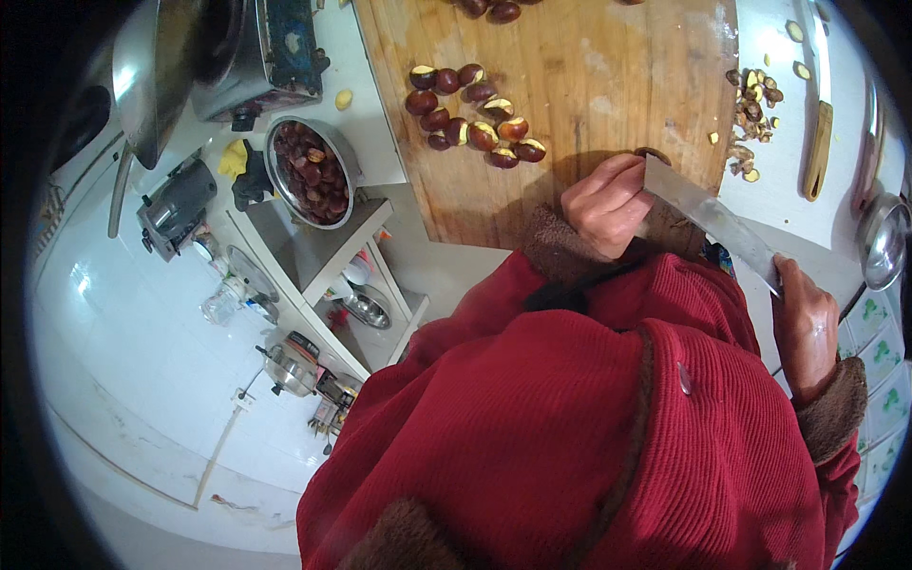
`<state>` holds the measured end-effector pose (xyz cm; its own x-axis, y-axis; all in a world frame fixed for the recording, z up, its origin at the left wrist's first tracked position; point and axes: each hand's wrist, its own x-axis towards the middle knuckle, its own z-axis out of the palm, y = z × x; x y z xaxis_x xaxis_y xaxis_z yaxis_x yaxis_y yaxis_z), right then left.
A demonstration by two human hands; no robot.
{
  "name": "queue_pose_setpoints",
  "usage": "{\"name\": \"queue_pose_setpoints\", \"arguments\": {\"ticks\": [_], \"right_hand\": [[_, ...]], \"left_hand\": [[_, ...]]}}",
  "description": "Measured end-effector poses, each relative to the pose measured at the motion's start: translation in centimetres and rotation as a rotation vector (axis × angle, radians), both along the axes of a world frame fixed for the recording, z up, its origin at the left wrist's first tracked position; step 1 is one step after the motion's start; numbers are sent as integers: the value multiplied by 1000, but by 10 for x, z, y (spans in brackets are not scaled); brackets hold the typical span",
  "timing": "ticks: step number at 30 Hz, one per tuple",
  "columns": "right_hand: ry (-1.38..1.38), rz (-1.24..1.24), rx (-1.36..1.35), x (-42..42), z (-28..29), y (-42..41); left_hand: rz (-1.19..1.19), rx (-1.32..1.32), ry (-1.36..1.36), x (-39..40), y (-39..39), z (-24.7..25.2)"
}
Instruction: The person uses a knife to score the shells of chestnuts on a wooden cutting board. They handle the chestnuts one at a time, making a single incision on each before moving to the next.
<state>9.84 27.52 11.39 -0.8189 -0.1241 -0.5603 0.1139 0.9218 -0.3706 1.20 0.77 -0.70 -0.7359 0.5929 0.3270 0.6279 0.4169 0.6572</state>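
My right hand (806, 324) grips a kitchen knife at its handle end, the handle hidden in the fist. The knife's broad steel blade (719, 214) slants up and left across the cutting board's near right corner. Its far end meets a dark chestnut (653, 154) on the wooden cutting board (605, 78). My left hand (605, 203) holds that chestnut at the fingertips, close beside the blade. Left of it on the board lies a group of brown chestnuts (483, 135), several with an end sliced off and pale yellow flesh showing.
An oval metal bowl (353, 153) full of chestnuts stands left of the board. Chestnut trimmings (754, 107) lie on the white counter to the right, near a wooden-handled utensil (818, 149) and a metal ladle (885, 239). More chestnuts (504, 12) sit at the board's far edge.
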Motion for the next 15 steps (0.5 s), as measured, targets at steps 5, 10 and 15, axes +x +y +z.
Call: {"name": "queue_pose_setpoints", "arguments": {"ticks": [5,10,15], "right_hand": [[-21,-7,-6,-5,-1,2],[-42,5,19,-12,-1,-3],[-15,66,22,-32,-14,-22]], "left_hand": [[2,1,-25,0,0,0],[43,39,-68,-1,3,5],[30,-11,-12,3,-2,-2]]}}
